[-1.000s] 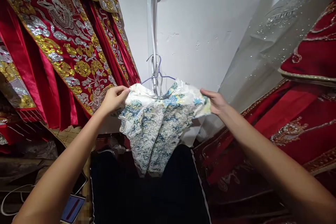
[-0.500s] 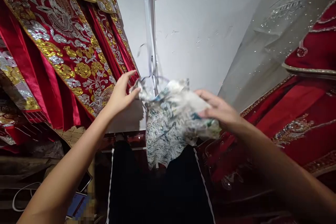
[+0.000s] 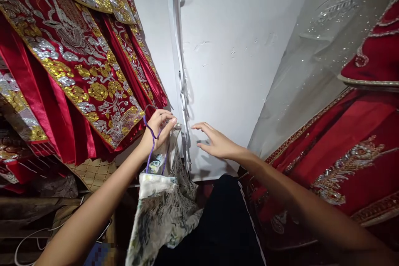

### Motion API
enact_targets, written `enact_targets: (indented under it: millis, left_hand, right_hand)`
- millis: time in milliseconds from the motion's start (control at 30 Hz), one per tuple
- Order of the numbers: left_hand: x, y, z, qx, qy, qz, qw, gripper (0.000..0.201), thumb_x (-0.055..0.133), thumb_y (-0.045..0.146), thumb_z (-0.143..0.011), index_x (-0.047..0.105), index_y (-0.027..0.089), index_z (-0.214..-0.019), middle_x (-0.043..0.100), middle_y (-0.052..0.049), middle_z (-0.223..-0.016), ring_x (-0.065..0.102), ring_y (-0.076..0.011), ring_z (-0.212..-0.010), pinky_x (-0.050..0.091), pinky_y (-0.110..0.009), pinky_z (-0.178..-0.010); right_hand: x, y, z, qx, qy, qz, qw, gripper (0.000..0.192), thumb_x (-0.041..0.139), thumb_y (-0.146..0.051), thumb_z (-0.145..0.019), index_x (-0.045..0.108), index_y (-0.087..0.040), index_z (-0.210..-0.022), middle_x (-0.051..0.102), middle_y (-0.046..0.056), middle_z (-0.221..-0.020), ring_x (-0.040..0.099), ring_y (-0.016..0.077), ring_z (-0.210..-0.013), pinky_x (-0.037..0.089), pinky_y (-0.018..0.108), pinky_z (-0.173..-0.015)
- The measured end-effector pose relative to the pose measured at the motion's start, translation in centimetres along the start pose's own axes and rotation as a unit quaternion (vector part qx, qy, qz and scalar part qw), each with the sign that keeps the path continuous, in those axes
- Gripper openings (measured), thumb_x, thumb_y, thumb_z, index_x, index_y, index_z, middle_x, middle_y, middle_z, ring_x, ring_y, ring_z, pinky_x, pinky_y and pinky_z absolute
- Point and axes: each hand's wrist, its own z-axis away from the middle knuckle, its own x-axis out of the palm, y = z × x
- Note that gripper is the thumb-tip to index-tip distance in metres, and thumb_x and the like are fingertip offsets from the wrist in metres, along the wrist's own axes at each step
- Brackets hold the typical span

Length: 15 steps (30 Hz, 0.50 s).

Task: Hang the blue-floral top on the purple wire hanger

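Observation:
A small white garment with blue and green floral print (image 3: 162, 212) hangs from a purple wire hanger (image 3: 151, 145). My left hand (image 3: 157, 126) grips the hanger's hook and the garment's top, so the cloth droops straight down below it. Just to the right, my right hand (image 3: 215, 143) is spread with fingers apart in front of the white wall, holding nothing. A thin white strap or cord (image 3: 183, 104) runs down the wall between the two hands.
Red robes with gold and silver embroidery (image 3: 71, 58) hang close on the left. More red embroidered cloth (image 3: 349, 153) and a sheer sequinned veil (image 3: 314, 62) crowd the right. A black garment (image 3: 218, 224) lies below; cables and a phone sit at the bottom left.
Both hands held the garment spread on the wall. My right hand has let go, and my left hand has brought the hanger and garment down and left, now hanging limp.

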Motion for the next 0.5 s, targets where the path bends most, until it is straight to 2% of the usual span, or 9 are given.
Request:
enact_targets:
  millis: [67, 167, 267, 367, 467, 500]
  left_hand:
    - [0.0, 0.7, -0.3, -0.003, 0.029, -0.039, 0.999, 0.037, 0.051, 0.051, -0.097, 0.071, 0.021, -0.099, 0.067, -0.010, -0.109, 0.061, -0.0249, -0.108, 0.050, -0.039, -0.094]
    - [-0.3, 1.2, -0.5, -0.046, -0.008, -0.011, 0.999, 0.048, 0.037, 0.052, -0.102, 0.071, 0.020, -0.093, 0.070, -0.007, -0.094, 0.065, -0.0233, -0.093, 0.050, -0.037, -0.086]
    - [-0.6, 1.8, -0.2, -0.062, -0.044, 0.070, 0.995, 0.053, 0.032, 0.052, -0.103, 0.071, 0.019, -0.089, 0.068, -0.005, -0.081, 0.065, -0.0211, -0.081, 0.050, -0.035, -0.078]
    - [-0.8, 2.9, -0.1, -0.044, -0.092, 0.137, 0.985, 0.051, 0.034, 0.051, -0.103, 0.072, 0.020, -0.090, 0.065, -0.004, -0.075, 0.062, -0.0187, -0.073, 0.050, -0.033, -0.072]
    - [-1.4, 3.0, -0.1, -0.050, -0.114, 0.187, 0.974, 0.033, 0.060, 0.050, -0.092, 0.070, 0.021, -0.103, 0.069, -0.005, -0.091, 0.065, -0.0192, -0.083, 0.053, -0.032, -0.075]
    - [-1.6, 2.5, -0.1, -0.061, -0.115, 0.207, 0.970, 0.039, 0.070, 0.049, -0.085, 0.067, 0.022, -0.113, 0.070, -0.007, -0.101, 0.067, -0.0207, -0.089, 0.054, -0.033, -0.078]
  right_hand:
    - [1.9, 1.4, -0.9, -0.001, 0.032, 0.018, 0.999, 0.078, 0.066, -0.022, -0.083, 0.030, -0.030, -0.153, 0.040, 0.011, -0.153, 0.041, 0.0301, -0.141, 0.038, 0.051, -0.115]
    - [4.8, 2.3, -2.1, -0.013, 0.079, 0.053, 0.995, 0.102, 0.071, -0.026, -0.080, 0.008, -0.031, -0.160, 0.021, 0.012, -0.164, 0.024, 0.0328, -0.151, 0.029, 0.053, -0.121]
    - [7.0, 2.5, -3.2, -0.054, 0.116, 0.117, 0.985, 0.111, 0.070, -0.024, -0.078, -0.004, -0.034, -0.160, 0.010, 0.010, -0.167, 0.013, 0.0357, -0.154, 0.020, 0.059, -0.123]
    - [7.7, 2.3, -4.1, -0.123, 0.157, 0.154, 0.968, 0.109, 0.066, -0.023, -0.079, -0.007, -0.038, -0.159, 0.022, 0.009, -0.162, 0.017, 0.0345, -0.153, 0.017, 0.059, -0.124]
    - [6.5, 1.8, -4.9, -0.172, 0.179, 0.167, 0.954, 0.099, 0.067, -0.033, -0.083, 0.003, -0.037, -0.159, 0.046, 0.011, -0.140, 0.039, 0.0351, -0.139, 0.024, 0.058, -0.119]
    - [5.7, 1.6, -5.1, -0.177, 0.173, 0.174, 0.953, 0.096, 0.067, -0.037, -0.084, 0.008, -0.037, -0.159, 0.050, 0.011, -0.131, 0.045, 0.0352, -0.130, 0.029, 0.057, -0.116]
